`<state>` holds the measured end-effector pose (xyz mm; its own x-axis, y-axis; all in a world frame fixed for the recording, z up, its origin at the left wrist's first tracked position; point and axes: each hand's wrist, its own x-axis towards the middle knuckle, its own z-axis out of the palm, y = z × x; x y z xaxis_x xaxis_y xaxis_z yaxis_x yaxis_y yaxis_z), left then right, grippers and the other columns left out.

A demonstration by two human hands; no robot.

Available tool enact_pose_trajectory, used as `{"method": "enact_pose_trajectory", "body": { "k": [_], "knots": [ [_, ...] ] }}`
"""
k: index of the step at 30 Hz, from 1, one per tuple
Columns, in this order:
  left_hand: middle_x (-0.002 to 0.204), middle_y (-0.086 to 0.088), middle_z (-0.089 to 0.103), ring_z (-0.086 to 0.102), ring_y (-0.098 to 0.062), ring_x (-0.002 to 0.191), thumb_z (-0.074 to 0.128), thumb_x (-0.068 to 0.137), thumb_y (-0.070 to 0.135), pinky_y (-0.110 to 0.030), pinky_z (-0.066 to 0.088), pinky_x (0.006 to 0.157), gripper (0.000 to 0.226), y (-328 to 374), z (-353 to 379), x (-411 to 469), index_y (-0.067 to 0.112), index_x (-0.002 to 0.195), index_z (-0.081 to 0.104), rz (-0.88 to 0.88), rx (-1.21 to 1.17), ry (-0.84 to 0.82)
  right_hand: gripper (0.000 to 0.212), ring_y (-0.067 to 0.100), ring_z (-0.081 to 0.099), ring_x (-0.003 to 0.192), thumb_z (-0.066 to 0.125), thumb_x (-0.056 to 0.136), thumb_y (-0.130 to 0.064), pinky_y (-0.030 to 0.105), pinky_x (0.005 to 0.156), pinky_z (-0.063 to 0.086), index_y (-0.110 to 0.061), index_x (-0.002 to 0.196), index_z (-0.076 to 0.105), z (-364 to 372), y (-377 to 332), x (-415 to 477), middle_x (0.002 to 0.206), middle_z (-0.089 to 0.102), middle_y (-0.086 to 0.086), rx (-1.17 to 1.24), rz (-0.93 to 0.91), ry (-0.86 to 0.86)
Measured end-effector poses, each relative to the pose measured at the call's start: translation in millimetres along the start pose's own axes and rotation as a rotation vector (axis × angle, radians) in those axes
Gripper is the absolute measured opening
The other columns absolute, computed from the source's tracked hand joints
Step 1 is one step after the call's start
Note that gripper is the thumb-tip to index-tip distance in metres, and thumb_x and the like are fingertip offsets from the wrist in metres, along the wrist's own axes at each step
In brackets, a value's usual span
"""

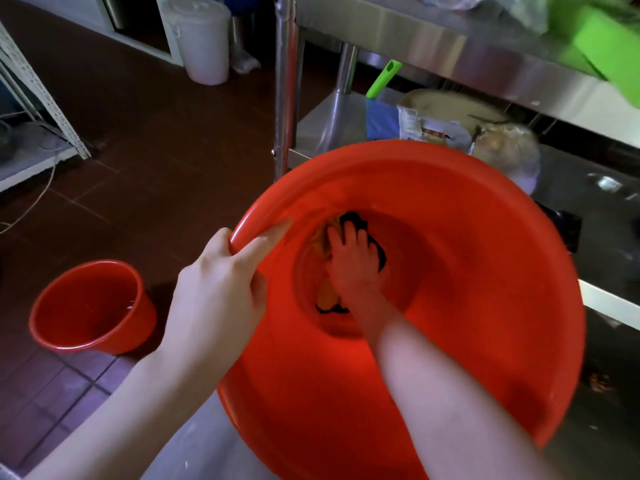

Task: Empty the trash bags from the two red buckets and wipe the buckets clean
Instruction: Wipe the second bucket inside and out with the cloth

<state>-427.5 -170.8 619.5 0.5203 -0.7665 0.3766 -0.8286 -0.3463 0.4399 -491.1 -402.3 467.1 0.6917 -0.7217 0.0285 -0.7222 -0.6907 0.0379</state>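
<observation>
Red buckets, both showing no trash bag, appear to be at the wiping stage. The smaller red bucket (91, 306) stands upright on the brown floor tiles (156, 150) at far left, a wet glint on its inner wall. Next to it the left hand (218, 289) clamps the near rim of the large red bucket (485, 237), fingers hooked inside and thumb outside. Deep within, and apart from the other hand, the right hand (353, 261) lies spread, fingers fairly straight, pressing a yellow, black-edged cloth (327, 296) onto the bottom. That single rim grip looks like the weak point: a hard shove on the cloth could twist the bucket out of the left hand's hold, more so if the plastic is wet, and a lurch leftward might tip the smaller bucket and spill whatever it holds. The cloth is bunched, so patches of base and wall may go unwiped. Around the work, from the left: a white rack (45, 98) with a loose cable (38, 199), a white lidded tub (204, 39) at the back, a steel table leg (285, 81), a green handle (382, 79) and a paper sack (429, 128) on the lower shelf (322, 123). Leg and shelf sit close behind the far rim, leaving little room to tip the bucket further.
</observation>
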Motion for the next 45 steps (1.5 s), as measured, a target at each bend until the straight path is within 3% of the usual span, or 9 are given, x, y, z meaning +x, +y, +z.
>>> {"method": "enact_pose_trajectory", "body": {
  "k": [7,11,15,22,27,30,33,40,45],
  "knots": [
    [0.078,-0.009,0.044,0.047,-0.029,0.054,0.060,0.082,-0.005,-0.039,0.049,0.049,0.067,3,0,-2,0.031,0.138,0.054,-0.020,-0.001,0.021,0.051,0.030,0.032,0.135,0.031,0.099,-0.018,0.043,0.104,0.030,-0.028,0.148,0.025,5,62,-40,0.157,0.021,0.011,-0.063,0.267,-0.029],
    [0.080,-0.009,0.044,0.048,-0.031,0.057,0.060,0.083,-0.002,-0.044,0.052,0.052,0.066,8,3,-6,0.033,0.138,0.054,-0.040,-0.004,0.037,0.043,0.029,0.038,0.130,0.035,0.097,-0.021,0.039,0.100,0.033,-0.023,0.140,0.034,17,64,-81,0.145,0.038,0.013,-0.008,0.336,-0.118],
    [0.077,-0.009,0.042,0.047,-0.032,0.054,0.062,0.081,-0.003,-0.044,0.051,0.049,0.066,18,2,-10,0.032,0.136,0.056,-0.051,-0.014,0.055,0.048,0.031,0.043,0.125,0.053,0.087,-0.025,0.036,0.097,0.039,-0.018,0.133,0.040,32,36,-108,0.132,0.049,0.015,0.194,0.400,-0.307],
    [0.074,-0.005,0.035,0.040,-0.026,0.049,0.062,0.077,-0.008,-0.031,0.039,0.048,0.068,26,3,-14,0.029,0.135,0.059,-0.023,-0.016,0.051,0.041,0.034,0.047,0.123,0.049,0.091,-0.020,0.036,0.095,0.043,-0.012,0.131,0.044,28,35,-109,0.130,0.052,0.018,0.243,0.286,-0.377],
    [0.080,-0.008,0.046,0.046,-0.022,0.055,0.060,0.082,-0.007,-0.030,0.042,0.052,0.066,14,2,-22,0.027,0.138,0.055,0.000,-0.036,0.003,0.048,0.033,0.030,0.137,0.029,0.101,-0.011,0.039,0.108,0.031,-0.003,0.148,0.022,-11,83,-67,0.151,0.032,0.020,-0.172,0.156,-0.160],
    [0.087,-0.010,0.051,0.052,-0.024,0.061,0.061,0.082,-0.007,-0.032,0.046,0.055,0.066,13,5,-29,0.026,0.138,0.055,-0.020,-0.057,0.006,0.046,0.033,0.035,0.132,0.031,0.099,-0.015,0.040,0.102,0.032,-0.007,0.145,0.031,-35,95,-39,0.146,0.038,0.016,-0.266,-0.020,-0.030],
    [0.087,-0.011,0.052,0.052,-0.024,0.061,0.061,0.081,-0.007,-0.030,0.044,0.054,0.065,17,7,-31,0.025,0.138,0.056,-0.027,-0.051,0.014,0.046,0.033,0.035,0.131,0.032,0.098,-0.015,0.040,0.101,0.032,-0.007,0.144,0.032,-27,87,-47,0.147,0.037,0.016,-0.297,0.021,-0.066],
    [0.084,-0.013,0.049,0.051,-0.028,0.061,0.062,0.083,-0.006,-0.035,0.046,0.055,0.063,20,11,-25,0.027,0.137,0.057,-0.072,-0.040,0.060,0.035,0.032,0.043,0.126,0.044,0.093,-0.016,0.037,0.103,0.033,-0.013,0.127,0.051,1,82,-79,0.131,0.055,0.009,-0.201,0.113,-0.260],
    [0.085,-0.013,0.050,0.051,-0.031,0.065,0.061,0.080,-0.005,-0.037,0.043,0.059,0.065,21,15,-25,0.030,0.134,0.059,-0.081,-0.030,0.095,0.030,0.029,0.053,0.116,0.052,0.083,-0.023,0.035,0.097,0.037,-0.016,0.111,0.060,29,52,-113,0.118,0.064,0.010,0.025,0.126,-0.361]
  ]
}}
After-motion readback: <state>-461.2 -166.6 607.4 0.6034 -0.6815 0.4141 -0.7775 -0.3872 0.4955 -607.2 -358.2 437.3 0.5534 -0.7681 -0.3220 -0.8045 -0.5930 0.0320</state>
